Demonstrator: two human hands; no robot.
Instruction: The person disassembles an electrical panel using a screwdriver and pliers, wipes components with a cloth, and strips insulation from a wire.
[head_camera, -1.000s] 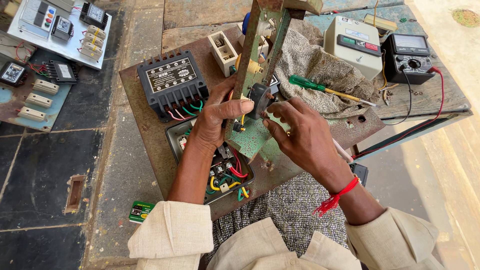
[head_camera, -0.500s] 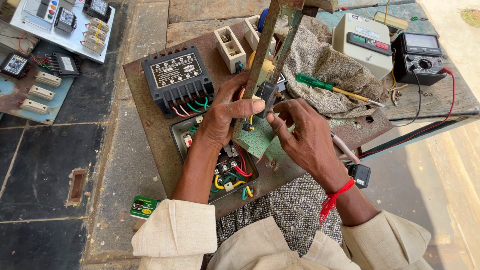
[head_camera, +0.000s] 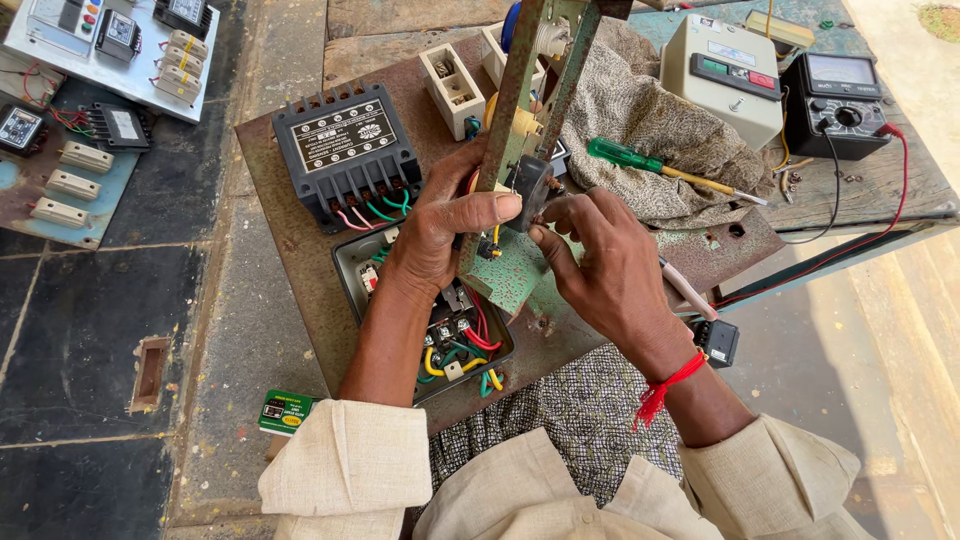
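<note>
A small green card (head_camera: 283, 412) lies nearest, at the edge of the rusty metal plate (head_camera: 290, 260). Just beyond it an open grey box (head_camera: 352, 262) sits on the plate, holding red, yellow, green and white wires around terminal blocks. Above the box the green metal panel (head_camera: 515, 170) stands on edge, tall and narrow, its paint chipped and rusted, with a yellow part and short wires fixed to its face. The left hand (head_camera: 440, 230) grips the panel's edge, thumb pressed flat across the front. The right hand (head_camera: 605, 270), a red thread at its wrist, has thumb and forefinger pinched on a small black component (head_camera: 528, 190) mounted on the panel, the other fingers curled in. Left of the hands a black finned unit (head_camera: 345, 150) rests on the plate with coloured wires at its lower side. Farther right a green-handled screwdriver (head_camera: 640, 162) lies on a grey cloth (head_camera: 650, 120), then a cream switch box (head_camera: 725, 75) and a black meter (head_camera: 842, 105) with a red lead
</note>
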